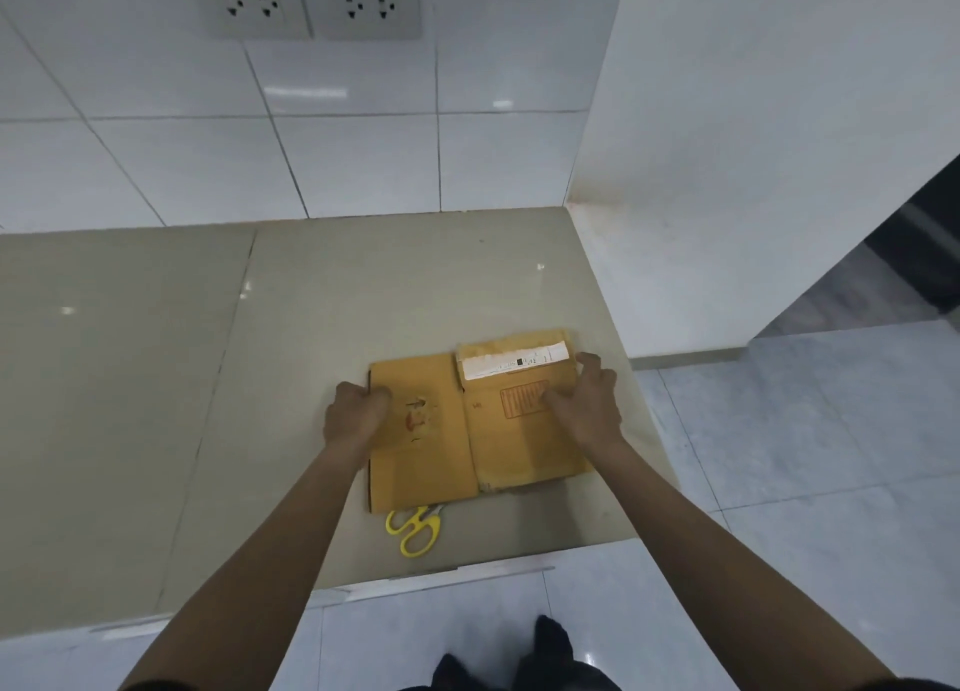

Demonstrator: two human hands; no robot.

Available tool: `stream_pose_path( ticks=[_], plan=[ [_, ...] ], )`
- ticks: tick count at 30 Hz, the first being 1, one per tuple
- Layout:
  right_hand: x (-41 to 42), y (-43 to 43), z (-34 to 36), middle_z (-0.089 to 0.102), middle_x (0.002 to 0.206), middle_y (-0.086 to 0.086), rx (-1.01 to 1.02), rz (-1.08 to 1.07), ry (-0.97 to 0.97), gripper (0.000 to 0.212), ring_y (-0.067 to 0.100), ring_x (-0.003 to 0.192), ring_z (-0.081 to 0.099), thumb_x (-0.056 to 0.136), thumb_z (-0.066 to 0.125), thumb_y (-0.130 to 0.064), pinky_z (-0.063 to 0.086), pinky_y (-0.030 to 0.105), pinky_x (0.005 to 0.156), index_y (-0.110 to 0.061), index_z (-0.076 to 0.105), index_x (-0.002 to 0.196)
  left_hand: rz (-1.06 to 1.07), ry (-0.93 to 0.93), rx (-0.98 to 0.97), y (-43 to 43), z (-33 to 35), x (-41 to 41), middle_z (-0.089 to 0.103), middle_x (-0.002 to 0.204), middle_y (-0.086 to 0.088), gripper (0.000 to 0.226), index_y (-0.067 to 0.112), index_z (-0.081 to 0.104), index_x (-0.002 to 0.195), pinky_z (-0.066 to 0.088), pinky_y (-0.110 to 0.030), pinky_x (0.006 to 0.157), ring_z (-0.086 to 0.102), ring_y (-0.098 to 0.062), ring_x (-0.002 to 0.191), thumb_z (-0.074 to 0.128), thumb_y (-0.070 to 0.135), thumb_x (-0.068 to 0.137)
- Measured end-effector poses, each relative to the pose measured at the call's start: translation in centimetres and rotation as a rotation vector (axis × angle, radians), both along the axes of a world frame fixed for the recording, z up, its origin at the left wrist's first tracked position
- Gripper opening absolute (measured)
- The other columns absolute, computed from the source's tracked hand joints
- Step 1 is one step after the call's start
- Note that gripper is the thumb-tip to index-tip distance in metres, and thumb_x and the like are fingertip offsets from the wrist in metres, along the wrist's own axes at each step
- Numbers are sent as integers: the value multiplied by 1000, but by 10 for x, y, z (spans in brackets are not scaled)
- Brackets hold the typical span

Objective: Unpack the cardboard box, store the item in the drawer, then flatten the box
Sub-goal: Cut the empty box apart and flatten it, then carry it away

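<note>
The brown cardboard box (441, 462) lies flat on the beige counter (291, 358), near its right end. A white shipping label runs along its far right flap. My left hand (356, 415) rests as a closed fist on the box's left edge. Spread over the right panel, my right hand (587, 404) presses down with its fingers on the cardboard. No drawer or unpacked item is in view.
Yellow-handled scissors (413, 532) lie on the counter just in front of the box, blades tucked under it. The counter's front edge (467, 568) is close behind them. A tiled wall with two socket plates (311, 4) stands at the back; a white wall bounds the right.
</note>
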State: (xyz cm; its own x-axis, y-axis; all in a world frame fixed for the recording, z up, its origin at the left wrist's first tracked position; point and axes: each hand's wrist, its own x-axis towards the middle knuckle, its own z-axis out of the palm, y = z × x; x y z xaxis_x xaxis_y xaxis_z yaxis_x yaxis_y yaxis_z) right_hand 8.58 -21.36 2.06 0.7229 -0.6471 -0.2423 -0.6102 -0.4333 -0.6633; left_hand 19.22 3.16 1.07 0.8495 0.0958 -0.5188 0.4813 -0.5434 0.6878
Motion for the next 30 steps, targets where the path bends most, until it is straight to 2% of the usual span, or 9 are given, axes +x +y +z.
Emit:
stream_pose_path(
  ticks=[3,5,6,8,9,13,17,27,30],
  plan=[
    [-11,-4,7,40,132,13,34,16,-124,65,29,112,51,81,69,-20,42,34,83,-18,34,135,12,6,-112,3,5,-3,55,123,-34,55,-7,50,121,53,-50,74,61,-42,93,56,32,83],
    [-20,-8,12,42,131,13,42,16,-160,61,28,110,51,81,69,-18,41,33,84,-18,36,133,45,19,-192,3,10,-7,54,124,-33,53,-2,50,120,51,-44,68,58,-37,88,57,34,83],
    [-25,-9,14,43,131,13,46,16,-177,59,27,110,51,81,68,-17,42,33,85,-18,38,132,64,25,-234,1,13,-10,55,122,-32,49,1,52,119,52,-42,71,58,-34,90,58,35,83],
    [-32,-10,14,44,131,13,45,20,-206,57,27,112,52,81,68,-15,44,35,87,-18,41,131,96,42,-284,-1,18,-14,61,117,-21,37,12,55,113,53,-49,88,60,-34,101,59,35,84],
    [-37,-12,15,44,132,12,42,25,-221,56,27,113,52,82,68,-14,44,35,88,-18,41,131,106,40,-300,-3,22,-18,62,116,-16,32,15,55,110,53,-50,91,61,-33,104,59,35,85],
    [-53,-25,20,44,133,10,47,22,-264,54,20,110,50,83,68,-15,40,29,86,-19,42,130,119,-23,-345,-18,38,-34,61,115,-13,24,17,55,107,51,-35,68,61,-30,103,59,32,88],
    [-74,-49,26,45,128,9,52,21,-303,49,14,100,46,83,67,-15,40,28,82,-19,44,127,119,-93,-345,-44,49,-55,60,115,-12,26,15,55,110,47,-32,64,61,-30,102,58,29,89],
    [-142,-158,49,44,120,0,106,90,-375,38,14,100,48,86,62,-14,37,27,80,-21,50,121,186,-229,-353,-150,61,-130,62,112,-10,21,19,57,106,54,-49,90,62,-29,100,58,22,86],
    [-167,-203,52,44,120,-2,103,100,-397,38,14,103,48,86,61,-14,37,26,81,-21,50,121,161,-253,-359,-194,60,-152,63,109,-9,21,20,57,107,53,-51,92,62,-28,98,56,22,86]
  ],
)
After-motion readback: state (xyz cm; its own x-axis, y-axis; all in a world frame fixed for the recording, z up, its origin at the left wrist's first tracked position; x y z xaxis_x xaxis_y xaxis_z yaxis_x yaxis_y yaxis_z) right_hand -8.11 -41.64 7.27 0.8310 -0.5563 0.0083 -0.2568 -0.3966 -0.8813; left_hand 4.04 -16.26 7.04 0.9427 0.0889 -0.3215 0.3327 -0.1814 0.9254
